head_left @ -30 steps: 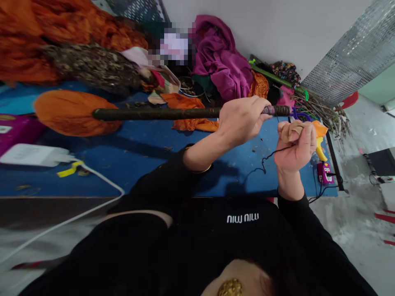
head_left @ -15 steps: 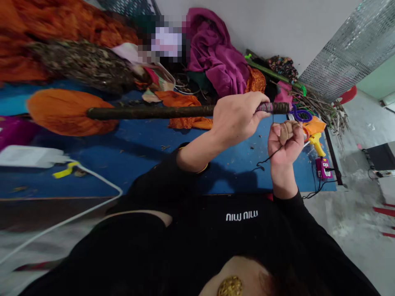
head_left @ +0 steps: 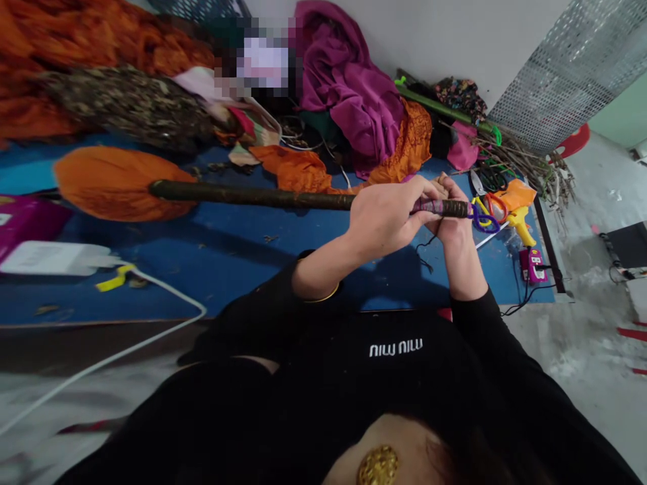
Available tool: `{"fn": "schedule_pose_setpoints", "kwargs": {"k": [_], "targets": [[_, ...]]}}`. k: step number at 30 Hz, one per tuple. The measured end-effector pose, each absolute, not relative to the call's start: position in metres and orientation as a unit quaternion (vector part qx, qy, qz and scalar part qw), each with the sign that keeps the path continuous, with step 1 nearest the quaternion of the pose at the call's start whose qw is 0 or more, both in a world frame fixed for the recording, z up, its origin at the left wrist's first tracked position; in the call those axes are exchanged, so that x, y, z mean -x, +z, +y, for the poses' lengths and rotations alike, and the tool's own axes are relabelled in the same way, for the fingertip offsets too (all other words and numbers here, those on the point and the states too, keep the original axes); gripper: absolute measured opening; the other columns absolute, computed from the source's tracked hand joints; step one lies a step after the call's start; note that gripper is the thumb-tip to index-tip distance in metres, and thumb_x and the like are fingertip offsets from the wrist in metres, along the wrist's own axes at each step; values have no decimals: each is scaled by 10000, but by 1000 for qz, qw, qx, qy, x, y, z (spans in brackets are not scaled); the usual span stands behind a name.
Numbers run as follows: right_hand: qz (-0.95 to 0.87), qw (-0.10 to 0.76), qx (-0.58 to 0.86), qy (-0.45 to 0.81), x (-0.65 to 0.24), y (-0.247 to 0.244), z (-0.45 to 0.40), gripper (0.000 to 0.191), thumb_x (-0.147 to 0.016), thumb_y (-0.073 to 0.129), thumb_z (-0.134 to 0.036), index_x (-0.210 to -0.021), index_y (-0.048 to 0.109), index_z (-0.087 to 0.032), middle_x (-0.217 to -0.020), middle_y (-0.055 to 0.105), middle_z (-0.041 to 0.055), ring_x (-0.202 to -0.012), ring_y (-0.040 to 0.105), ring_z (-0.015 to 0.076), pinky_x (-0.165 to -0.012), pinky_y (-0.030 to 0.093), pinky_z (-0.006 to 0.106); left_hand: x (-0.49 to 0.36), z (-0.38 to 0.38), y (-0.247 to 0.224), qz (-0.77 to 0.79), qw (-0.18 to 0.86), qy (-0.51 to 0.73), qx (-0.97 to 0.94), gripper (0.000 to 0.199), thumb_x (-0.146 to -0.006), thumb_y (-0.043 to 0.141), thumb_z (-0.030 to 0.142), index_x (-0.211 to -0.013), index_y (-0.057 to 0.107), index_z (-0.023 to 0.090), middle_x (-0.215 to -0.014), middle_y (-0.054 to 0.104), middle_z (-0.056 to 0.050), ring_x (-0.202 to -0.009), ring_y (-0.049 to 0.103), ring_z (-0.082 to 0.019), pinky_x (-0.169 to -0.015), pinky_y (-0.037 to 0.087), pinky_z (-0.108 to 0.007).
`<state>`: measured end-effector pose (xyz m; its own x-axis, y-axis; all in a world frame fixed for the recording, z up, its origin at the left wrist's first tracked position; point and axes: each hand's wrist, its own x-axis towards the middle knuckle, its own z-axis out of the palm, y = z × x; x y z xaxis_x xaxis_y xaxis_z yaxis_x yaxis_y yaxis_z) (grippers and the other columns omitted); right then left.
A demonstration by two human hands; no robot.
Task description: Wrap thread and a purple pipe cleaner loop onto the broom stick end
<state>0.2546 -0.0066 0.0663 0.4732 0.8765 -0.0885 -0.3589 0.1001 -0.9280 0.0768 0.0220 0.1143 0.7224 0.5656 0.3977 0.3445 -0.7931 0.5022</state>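
Observation:
A dark brown stick lies level across the view, its left end against an orange cloth bundle. My left hand is wrapped round the stick near its right end, beside a purplish wrapping. Behind and below that end is my right hand, its fingers curled and partly hidden by the stick. A thin dark cord hangs down near my right hand. Purple-blue loops show just past the stick's tip.
The blue table bears magenta cloth, orange cloth and a pile of twigs along its back. At the right are a yellow glue gun and a purple box. A white cable crosses the left front edge.
My right hand has moved up and left, from below the stick to behind its wrapped end. The stick's right end sits slightly lower. The view has shifted a little.

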Motion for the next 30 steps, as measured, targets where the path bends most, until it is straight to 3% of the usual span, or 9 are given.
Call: {"fn": "schedule_pose_setpoints", "kwargs": {"k": [3,8,14,19,21,23,26,28,30], "targets": [[-166,710,465,503,-248,67,-4,317,-954,540,-269,-691,362,-264,-594,257,-88,-506,248,112,-529,392,243,-77,19,108,249,198,269,-909,295,-928,699,328,-1209,733,244,-997,822,-41,-945,775,-268,-721,472,-333],[-138,717,409,548,-243,77,-2,391,-984,509,-209,-685,261,-260,-586,144,-112,-456,101,71,-398,205,175,-81,18,100,235,191,259,-917,281,-922,710,327,-1181,739,221,-961,812,-42,-918,771,-266,-681,424,-340],[-138,703,415,560,-242,90,-7,432,-1042,493,-245,-689,245,-259,-587,115,-114,-443,48,64,-362,167,176,-81,18,100,243,194,201,-929,308,-956,667,407,-1192,742,223,-894,794,-38,-838,749,-265,-627,348,-342],[-221,616,442,614,-249,98,-9,550,-1036,600,-455,-638,280,-250,-551,106,-121,-439,22,63,-347,177,191,-77,20,105,241,215,164,-932,321,-961,646,443,-1189,750,242,-860,792,-25,-792,732,-242,-637,360,-321],[-283,585,445,617,-254,104,-13,581,-999,652,-507,-598,327,-240,-527,160,-115,-428,98,62,-376,253,195,-76,21,107,247,217,158,-931,337,-957,651,455,-1196,747,237,-869,796,-29,-789,734,-242,-653,381,-317],[-355,581,429,594,-258,112,-19,568,-907,761,-536,-580,413,-229,-531,281,-95,-454,266,68,-456,376,207,-76,21,108,253,219,153,-930,356,-957,653,468,-1215,740,238,-895,806,-35,-805,743,-250,-665,400,-315],[-476,565,432,517,-266,124,-31,536,-799,849,-608,-603,547,-210,-660,516,-39,-657,539,108,-662,522,256,-77,21,108,260,218,146,-929,380,-953,664,469,-1250,722,240,-951,820,-43,-879,765,-273,-684,425,-317],[-540,535,485,433,-269,135,-40,532,-828,815,-646,-625,597,-205,-778,602,-6,-828,615,140,-792,553,286,-78,21,106,262,214,150,-929,413,-952,666,466,-1297,701,243,-959,823,-40,-905,771,-279,-688,438,-316],[-573,495,548,355,-271,145,-49,517,-871,778,-643,-638,613,-213,-806,610,4,-886,613,152,-828,552,301,-78,22,103,252,209,163,-931,427,-962,649,459,-1334,689,253,-954,826,-35,-908,774,-271,-679,437,-311]]}}
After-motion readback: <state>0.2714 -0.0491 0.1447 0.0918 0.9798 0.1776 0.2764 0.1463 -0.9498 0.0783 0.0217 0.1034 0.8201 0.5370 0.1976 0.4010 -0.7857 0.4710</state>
